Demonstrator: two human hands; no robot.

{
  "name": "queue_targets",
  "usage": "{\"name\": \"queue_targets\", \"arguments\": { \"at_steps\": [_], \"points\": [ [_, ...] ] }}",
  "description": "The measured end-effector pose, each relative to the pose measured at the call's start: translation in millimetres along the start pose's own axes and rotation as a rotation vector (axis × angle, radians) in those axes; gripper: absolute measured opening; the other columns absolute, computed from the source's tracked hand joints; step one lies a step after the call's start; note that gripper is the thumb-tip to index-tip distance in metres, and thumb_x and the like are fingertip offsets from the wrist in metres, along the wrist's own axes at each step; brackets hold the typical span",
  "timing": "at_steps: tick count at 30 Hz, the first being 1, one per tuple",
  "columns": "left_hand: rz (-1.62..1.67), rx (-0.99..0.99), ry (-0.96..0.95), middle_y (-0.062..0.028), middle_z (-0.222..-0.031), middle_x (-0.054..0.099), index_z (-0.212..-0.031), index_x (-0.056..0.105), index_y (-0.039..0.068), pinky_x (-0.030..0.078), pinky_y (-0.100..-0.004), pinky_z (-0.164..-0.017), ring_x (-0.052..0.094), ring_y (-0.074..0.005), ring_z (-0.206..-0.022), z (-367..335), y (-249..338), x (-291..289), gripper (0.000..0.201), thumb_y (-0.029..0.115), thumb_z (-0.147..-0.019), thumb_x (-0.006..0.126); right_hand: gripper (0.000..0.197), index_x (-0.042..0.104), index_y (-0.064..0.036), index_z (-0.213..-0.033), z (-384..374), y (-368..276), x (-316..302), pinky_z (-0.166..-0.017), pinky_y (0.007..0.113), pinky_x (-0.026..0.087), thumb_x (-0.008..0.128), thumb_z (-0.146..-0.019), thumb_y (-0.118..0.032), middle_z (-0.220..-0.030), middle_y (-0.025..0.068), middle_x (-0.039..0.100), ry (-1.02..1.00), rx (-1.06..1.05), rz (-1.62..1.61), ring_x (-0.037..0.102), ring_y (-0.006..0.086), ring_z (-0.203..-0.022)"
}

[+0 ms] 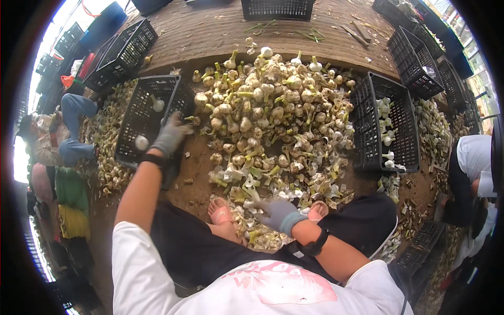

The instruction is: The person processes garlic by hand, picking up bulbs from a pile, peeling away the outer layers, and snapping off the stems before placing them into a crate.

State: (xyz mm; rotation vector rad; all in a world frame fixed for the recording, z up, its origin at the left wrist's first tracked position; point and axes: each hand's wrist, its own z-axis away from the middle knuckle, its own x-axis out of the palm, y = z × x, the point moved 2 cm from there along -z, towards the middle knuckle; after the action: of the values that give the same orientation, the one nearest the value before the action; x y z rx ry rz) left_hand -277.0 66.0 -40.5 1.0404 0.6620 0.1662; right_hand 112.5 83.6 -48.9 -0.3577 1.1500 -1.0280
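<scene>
My left hand (172, 135), in a grey glove, reaches over the inner side of a black plastic crate (131, 107). Its fingers are apart and nothing shows in them; a dirty garlic bulb (196, 121) is just beyond the fingertips. Two white garlic bulbs, one (157, 104) with its stem and another (141, 142), are inside that crate. My right hand (277, 214), gloved too, is low between my feet, over peeled skins (262, 236). Its fingers are closed at a pale piece that I cannot make out. A large heap of garlic bulbs (273, 100) lies in front of me.
At right a black crate (362, 121) has several white bulbs (387, 123) along its side. More crates (278, 9) stand at the far edge and on both sides. Other people sit at far left (76, 128) and right (475, 163). Wooden pieces (358, 34) lie at the back.
</scene>
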Motion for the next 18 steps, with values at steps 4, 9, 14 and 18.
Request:
{"name": "queue_targets", "arguments": {
  "at_steps": [4,9,14,18],
  "points": [
    [-0.504,0.069,-0.206,-0.0212,-0.129,0.051,-0.146,0.021,0.011,0.045,-0.0312,-0.091,0.057,-0.0241,-0.106,-54,20,118,0.075,0.015,-0.083,0.061,0.036,0.055,-0.0189,-0.118,0,-1,-9,-0.080,0.045,0.049,0.049,-0.086,-0.035,-0.106,0.0159,0.063,-0.111,0.108,0.048,0.062,0.0334,-0.094],
    [-0.558,0.060,-0.122,-0.0231,-0.136,0.044,-0.147,0.022,0.014,0.037,-0.0366,-0.104,0.045,-0.0332,-0.124,-120,17,189,0.077,0.020,-0.081,0.062,0.038,0.054,-0.0194,-0.120,-6,-4,-4,-0.078,0.045,0.050,0.050,-0.086,-0.035,-0.105,0.0163,0.063,-0.162,0.112,0.000,0.062,0.0340,-0.093],
    [-0.428,0.078,0.158,-0.0214,-0.117,0.059,-0.132,0.048,0.013,0.044,-0.0380,-0.093,0.057,-0.0345,-0.109,-134,14,188,0.055,0.011,-0.078,0.058,0.043,0.053,-0.0178,-0.124,-8,0,1,-0.077,0.046,0.050,0.051,-0.084,-0.034,-0.099,0.0165,0.065,-0.241,0.096,-0.028,0.063,0.0346,-0.090],
    [-0.481,-0.040,0.052,-0.0153,-0.112,0.063,-0.126,0.053,0.008,0.053,-0.0322,-0.077,0.064,-0.0253,-0.082,-111,34,162,0.042,0.004,-0.084,0.050,0.042,0.054,-0.0144,-0.122,-7,1,-10,-0.077,0.046,0.050,0.051,-0.084,-0.033,-0.102,0.0173,0.064,-0.188,0.072,-0.010,0.062,0.0352,-0.092]
  ]
}}
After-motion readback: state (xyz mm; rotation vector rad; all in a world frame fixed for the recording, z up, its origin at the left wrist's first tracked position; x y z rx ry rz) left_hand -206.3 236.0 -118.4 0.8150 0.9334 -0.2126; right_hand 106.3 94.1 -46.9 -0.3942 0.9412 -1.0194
